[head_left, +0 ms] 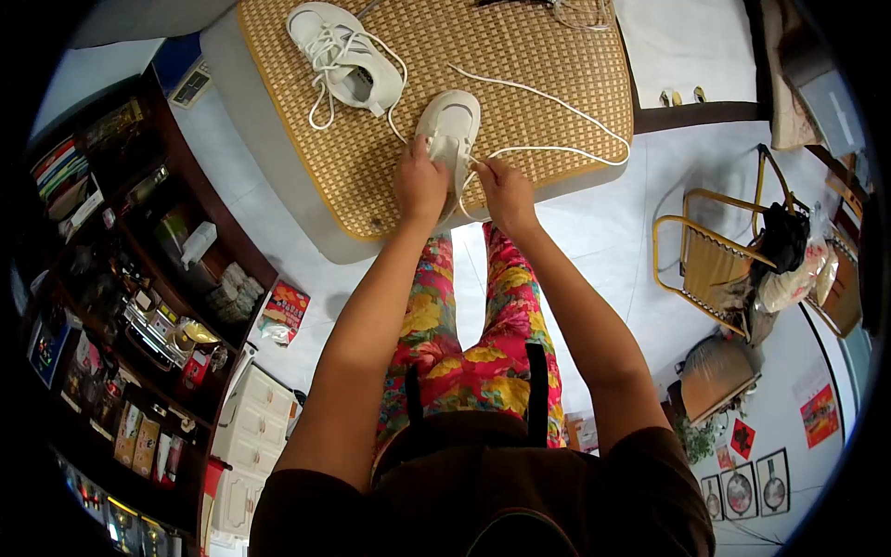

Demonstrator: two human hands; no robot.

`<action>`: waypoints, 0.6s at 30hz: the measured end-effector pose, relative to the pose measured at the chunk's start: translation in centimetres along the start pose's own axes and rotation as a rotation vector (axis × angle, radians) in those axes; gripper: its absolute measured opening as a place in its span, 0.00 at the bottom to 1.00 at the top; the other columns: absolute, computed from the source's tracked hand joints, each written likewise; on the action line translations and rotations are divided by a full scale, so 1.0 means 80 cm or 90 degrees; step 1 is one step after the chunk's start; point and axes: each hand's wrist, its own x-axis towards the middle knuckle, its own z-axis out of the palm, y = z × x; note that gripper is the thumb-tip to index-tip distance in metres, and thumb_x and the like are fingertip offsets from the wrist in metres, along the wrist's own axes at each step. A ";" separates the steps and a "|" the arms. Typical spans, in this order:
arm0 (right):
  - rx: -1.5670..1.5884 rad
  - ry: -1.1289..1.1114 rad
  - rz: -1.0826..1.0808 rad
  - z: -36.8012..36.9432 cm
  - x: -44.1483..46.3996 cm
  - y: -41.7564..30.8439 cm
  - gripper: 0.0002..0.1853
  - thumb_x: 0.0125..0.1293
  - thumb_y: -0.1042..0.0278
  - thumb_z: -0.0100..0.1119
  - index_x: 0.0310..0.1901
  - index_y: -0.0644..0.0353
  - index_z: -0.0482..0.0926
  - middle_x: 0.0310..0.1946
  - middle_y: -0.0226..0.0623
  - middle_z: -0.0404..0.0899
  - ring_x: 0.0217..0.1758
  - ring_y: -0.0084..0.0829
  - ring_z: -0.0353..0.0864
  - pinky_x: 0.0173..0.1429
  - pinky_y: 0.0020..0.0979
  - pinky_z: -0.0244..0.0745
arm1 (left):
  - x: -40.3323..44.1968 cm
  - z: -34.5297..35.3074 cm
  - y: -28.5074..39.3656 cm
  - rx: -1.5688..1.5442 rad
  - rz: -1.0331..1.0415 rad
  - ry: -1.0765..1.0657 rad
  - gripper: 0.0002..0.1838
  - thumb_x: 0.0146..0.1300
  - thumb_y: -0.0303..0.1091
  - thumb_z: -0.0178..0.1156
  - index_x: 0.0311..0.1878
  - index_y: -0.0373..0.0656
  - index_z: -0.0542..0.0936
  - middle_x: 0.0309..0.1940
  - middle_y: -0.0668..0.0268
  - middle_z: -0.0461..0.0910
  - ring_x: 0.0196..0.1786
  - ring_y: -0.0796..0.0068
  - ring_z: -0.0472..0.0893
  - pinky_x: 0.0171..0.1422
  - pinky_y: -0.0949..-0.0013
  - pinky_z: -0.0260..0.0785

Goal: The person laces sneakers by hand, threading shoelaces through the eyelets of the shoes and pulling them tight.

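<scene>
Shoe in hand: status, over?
Left grip on shoe; right grip pinching its lace. Toe pointing away, over woven mat; lace trailing loose, right. Other shoe ahead-left, apparently not in the way.

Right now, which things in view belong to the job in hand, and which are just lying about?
In the job:
- near shoe, in the left hand
- long lace, at the right hand
- laced shoe, probably its pair
- woven mat beneath

Lying about:
- yellow-framed chair
- plastic bags
- red box
</scene>
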 end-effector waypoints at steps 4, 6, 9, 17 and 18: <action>0.039 0.028 0.017 0.018 0.010 -0.013 0.14 0.67 0.59 0.55 0.40 0.62 0.82 0.29 0.52 0.81 0.34 0.52 0.81 0.40 0.45 0.74 | 0.011 0.003 -0.016 -0.061 -0.039 0.010 0.16 0.57 0.30 0.58 0.50 0.42 0.79 0.47 0.57 0.79 0.47 0.52 0.79 0.51 0.54 0.72; 0.062 0.015 0.024 0.023 0.014 -0.023 0.14 0.67 0.59 0.55 0.40 0.61 0.82 0.30 0.51 0.82 0.34 0.52 0.82 0.40 0.45 0.75 | 0.010 -0.002 -0.013 -0.066 -0.034 0.009 0.15 0.57 0.31 0.60 0.49 0.43 0.80 0.45 0.57 0.79 0.46 0.52 0.79 0.50 0.55 0.72; 0.057 0.032 0.001 0.034 0.021 -0.029 0.14 0.67 0.59 0.56 0.41 0.61 0.81 0.29 0.51 0.82 0.33 0.50 0.82 0.39 0.44 0.75 | 0.012 -0.004 -0.009 -0.097 -0.056 -0.001 0.15 0.57 0.32 0.63 0.48 0.43 0.81 0.43 0.59 0.78 0.43 0.55 0.79 0.49 0.57 0.72; -0.011 0.100 0.019 0.052 0.057 -0.015 0.11 0.65 0.61 0.55 0.35 0.60 0.79 0.27 0.51 0.81 0.32 0.53 0.82 0.37 0.47 0.76 | 0.021 0.026 -0.038 -0.354 -0.167 -0.028 0.15 0.57 0.38 0.66 0.45 0.42 0.82 0.40 0.60 0.78 0.41 0.62 0.80 0.46 0.62 0.72; -0.028 0.107 -0.004 0.051 0.060 -0.009 0.09 0.64 0.63 0.57 0.37 0.60 0.81 0.28 0.50 0.82 0.33 0.52 0.82 0.38 0.46 0.76 | 0.023 0.023 -0.036 -0.346 -0.180 -0.035 0.15 0.57 0.38 0.67 0.45 0.42 0.82 0.40 0.60 0.78 0.41 0.62 0.80 0.46 0.62 0.72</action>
